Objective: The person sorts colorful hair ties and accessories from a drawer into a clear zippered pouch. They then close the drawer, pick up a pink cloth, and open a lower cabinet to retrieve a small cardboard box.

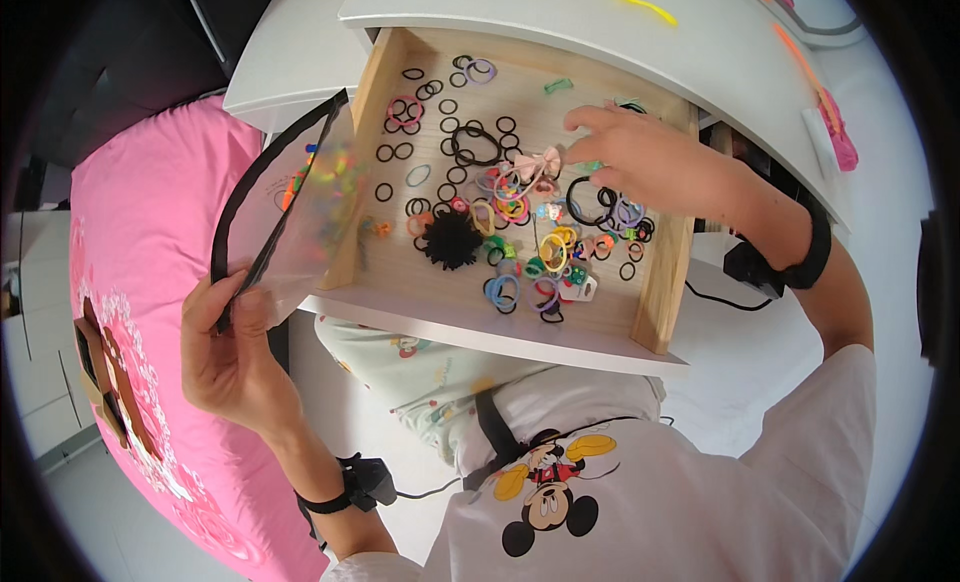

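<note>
The person sits close to an open wooden drawer point(660, 282) pulled out from under a white worktop point(560, 12), and everything here is best placed against that drawer. Just off its left wall, the left hand point(232, 352) holds up a clear zip pouch with a black edge point(290, 207), thumb and fingers pinched shut on its lower corner; the pouch is tilted with its mouth gaping toward the drawer, which looks like a way to keep it ready for whatever gets dropped in, and a few small coloured bits already show through its side. Inside the drawer, toward its right wall, the right hand point(645, 157) reaches down with loosely curled fingers, the tips lowered among the hair ties point(520, 207); whether the grip has closed on one I cannot tell, since the fingertips are partly hidden behind the pile. The ties lie scattered over the drawer floor: thin black loops point(475, 142) mostly toward the back and left, coloured ones bunched in the middle and front right, with a pale pink bow point(538, 164) just left of the fingers and a fuzzy black scrunchie point(450, 239) near the centre. A pink bedcover point(140, 232) lies well left of the drawer, beyond the pouch.
</note>
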The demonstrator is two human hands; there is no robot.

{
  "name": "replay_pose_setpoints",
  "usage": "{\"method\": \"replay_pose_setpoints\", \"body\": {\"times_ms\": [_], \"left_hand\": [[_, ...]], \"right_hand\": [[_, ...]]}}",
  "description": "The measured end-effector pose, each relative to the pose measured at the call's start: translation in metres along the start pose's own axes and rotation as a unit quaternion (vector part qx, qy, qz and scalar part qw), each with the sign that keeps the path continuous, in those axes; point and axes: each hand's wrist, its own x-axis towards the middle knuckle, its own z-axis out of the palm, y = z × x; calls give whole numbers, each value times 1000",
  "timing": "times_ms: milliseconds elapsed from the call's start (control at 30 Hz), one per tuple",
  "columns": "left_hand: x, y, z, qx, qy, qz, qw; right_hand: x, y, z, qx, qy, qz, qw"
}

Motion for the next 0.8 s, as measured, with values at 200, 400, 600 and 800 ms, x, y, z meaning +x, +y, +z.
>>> {"method": "replay_pose_setpoints", "body": {"times_ms": [200, 400, 600, 800], "left_hand": [[1, 0, 4, -22, -3, -2, 1000], [-2, -1, 1, -9, 1, 1, 1000], [-1, -4, 3, -16, 1, -5, 1000], [0, -5, 6, -7, -6, 7, 1000]], "right_hand": [[-4, -36, 22, 72, -84, -225, 968], [-11, -22, 13, 32, -103, -194, 975], [-27, -9, 13, 68, -91, -165, 980], [-41, -1, 20, -9, -186, -110, 976]]}}
